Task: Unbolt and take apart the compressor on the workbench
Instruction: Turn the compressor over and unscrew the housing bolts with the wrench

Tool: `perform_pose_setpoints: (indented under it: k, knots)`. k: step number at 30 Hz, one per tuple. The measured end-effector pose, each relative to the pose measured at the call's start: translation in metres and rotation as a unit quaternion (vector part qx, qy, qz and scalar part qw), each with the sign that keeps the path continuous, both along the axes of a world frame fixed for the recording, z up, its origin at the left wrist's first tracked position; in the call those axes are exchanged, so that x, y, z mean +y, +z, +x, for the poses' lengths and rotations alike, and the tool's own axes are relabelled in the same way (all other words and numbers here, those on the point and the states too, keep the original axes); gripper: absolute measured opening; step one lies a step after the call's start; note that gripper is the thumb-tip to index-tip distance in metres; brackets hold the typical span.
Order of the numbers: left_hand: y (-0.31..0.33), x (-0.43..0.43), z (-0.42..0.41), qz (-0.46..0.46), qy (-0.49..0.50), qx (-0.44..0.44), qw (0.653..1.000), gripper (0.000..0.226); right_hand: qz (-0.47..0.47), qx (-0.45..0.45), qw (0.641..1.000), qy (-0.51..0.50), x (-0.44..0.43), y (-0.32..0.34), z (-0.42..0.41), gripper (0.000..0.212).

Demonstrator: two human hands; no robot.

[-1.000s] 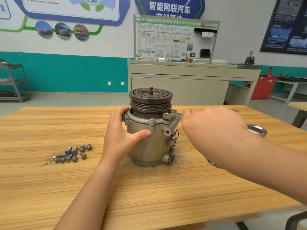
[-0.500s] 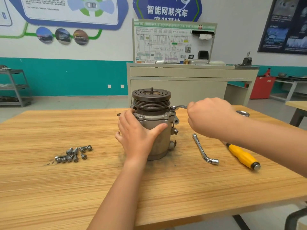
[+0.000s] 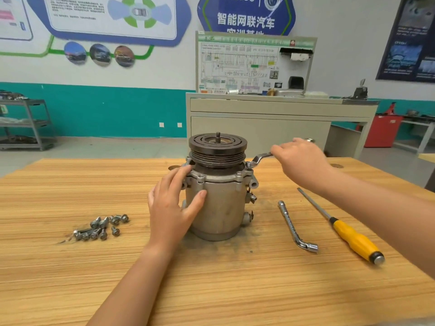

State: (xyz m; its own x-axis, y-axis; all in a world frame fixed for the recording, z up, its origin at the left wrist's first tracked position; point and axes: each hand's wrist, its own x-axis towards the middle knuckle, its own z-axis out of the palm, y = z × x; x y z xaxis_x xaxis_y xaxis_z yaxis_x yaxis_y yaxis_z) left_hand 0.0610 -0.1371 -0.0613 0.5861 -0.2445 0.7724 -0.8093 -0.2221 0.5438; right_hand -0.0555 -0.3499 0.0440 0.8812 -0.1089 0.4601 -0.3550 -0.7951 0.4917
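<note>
The compressor [image 3: 217,191] stands upright, pulley on top, at the middle of a wooden workbench [image 3: 211,290]. A grey cabinet [image 3: 270,118] and a teal-and-white wall [image 3: 106,109] lie behind. The left hand [image 3: 173,208] presses flat against the housing's left side, fingers straight and thumb across the front. The right hand [image 3: 300,161] grips the handle of a ring wrench [image 3: 260,158], whose ring sits on 1 flange bolt at the right. Loose bolts [image 3: 101,228] lie in a heap to the left. 2 tools lie to the right, an L-shaped socket wrench [image 3: 295,228] and a yellow-handled screwdriver [image 3: 353,238].
</note>
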Motion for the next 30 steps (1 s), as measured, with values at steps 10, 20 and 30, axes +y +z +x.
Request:
perform_pose_setpoints:
  k: [10, 20, 30]
  knots:
    - [-0.004, 0.001, 0.002, -0.010, -0.083, 0.047, 0.995, 0.049, 0.091, -0.117, 0.989, 0.001, 0.002, -0.004, 0.023, 0.023]
    - [-0.007, 0.003, -0.018, 0.033, -0.018, 0.035, 0.999, 0.060, 0.244, -0.049, 0.967, -0.047, 0.037, -0.007, -0.058, 0.021]
    - [-0.010, 0.003, -0.015, 0.015, -0.047, 0.052, 0.997, 0.059, 0.179, 0.014, 0.979, -0.094, 0.055, 0.009, -0.043, 0.025]
